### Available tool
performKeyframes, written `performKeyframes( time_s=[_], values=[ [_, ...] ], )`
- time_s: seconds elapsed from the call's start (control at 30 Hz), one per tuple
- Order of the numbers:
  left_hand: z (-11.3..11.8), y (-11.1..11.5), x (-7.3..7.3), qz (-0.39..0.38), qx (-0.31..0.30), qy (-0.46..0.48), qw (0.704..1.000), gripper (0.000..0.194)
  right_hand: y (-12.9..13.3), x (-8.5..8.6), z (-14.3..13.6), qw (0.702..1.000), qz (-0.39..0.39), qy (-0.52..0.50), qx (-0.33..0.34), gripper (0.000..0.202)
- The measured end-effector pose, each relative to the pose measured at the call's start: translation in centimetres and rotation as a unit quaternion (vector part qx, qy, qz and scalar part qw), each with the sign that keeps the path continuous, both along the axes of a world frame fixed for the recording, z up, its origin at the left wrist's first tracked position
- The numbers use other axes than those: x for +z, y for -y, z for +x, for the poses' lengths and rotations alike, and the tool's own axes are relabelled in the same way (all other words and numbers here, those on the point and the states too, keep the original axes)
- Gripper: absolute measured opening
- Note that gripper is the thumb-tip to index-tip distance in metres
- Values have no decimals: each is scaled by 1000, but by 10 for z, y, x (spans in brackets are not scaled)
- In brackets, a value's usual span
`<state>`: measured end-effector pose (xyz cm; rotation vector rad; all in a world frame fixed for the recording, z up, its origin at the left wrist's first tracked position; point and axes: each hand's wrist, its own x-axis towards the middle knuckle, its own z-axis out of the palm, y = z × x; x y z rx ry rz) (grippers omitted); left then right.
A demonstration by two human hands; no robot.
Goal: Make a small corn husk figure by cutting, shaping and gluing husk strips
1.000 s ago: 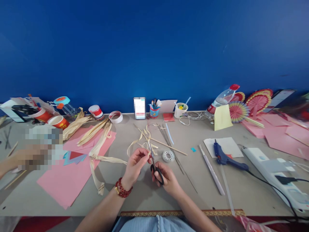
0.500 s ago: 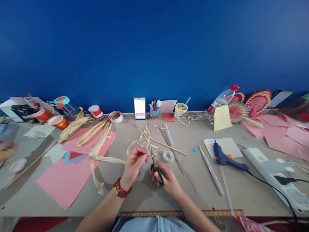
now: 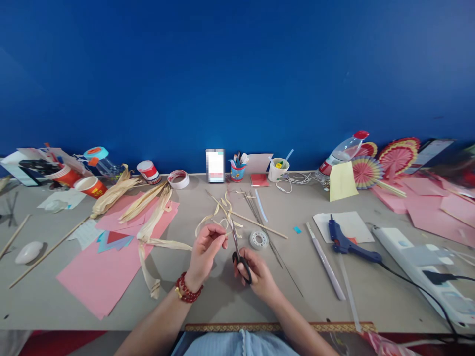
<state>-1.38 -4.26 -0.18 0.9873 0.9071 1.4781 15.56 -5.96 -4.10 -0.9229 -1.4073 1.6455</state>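
Note:
My right hand holds a pair of scissors with black handles, the blades pointing up and away from me. Just left of the blades, my left hand, with red bead bracelets at the wrist, is closed in a pinch. Whatever is between its fingertips is too small to make out. Beyond both hands lie curled pale husk strips and a thin wooden stick. A small roll of clear tape rests right of the scissors, touching thin metal wires.
Pink paper and dried corn husks lie to the left. On the right are a utility knife, a blue glue gun and a white power strip. A phone stands against the blue wall.
Another person's hand and sleeve at the far left have gone out of view. My two hands and the scissors have hardly moved.

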Motion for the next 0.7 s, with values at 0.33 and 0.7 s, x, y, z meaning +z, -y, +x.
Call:
performKeyframes(
  time_s=[0.33, 0.7],
  values=[
    [-1, -1, 2, 6, 28, -5, 1000, 8, -1, 8, 0, 1000, 12, 13, 14, 52],
    [-1, -1, 0, 37, 44, -51, 997, 8, 0, 19, 1, 999, 23, -5, 32, 50]
  ],
)
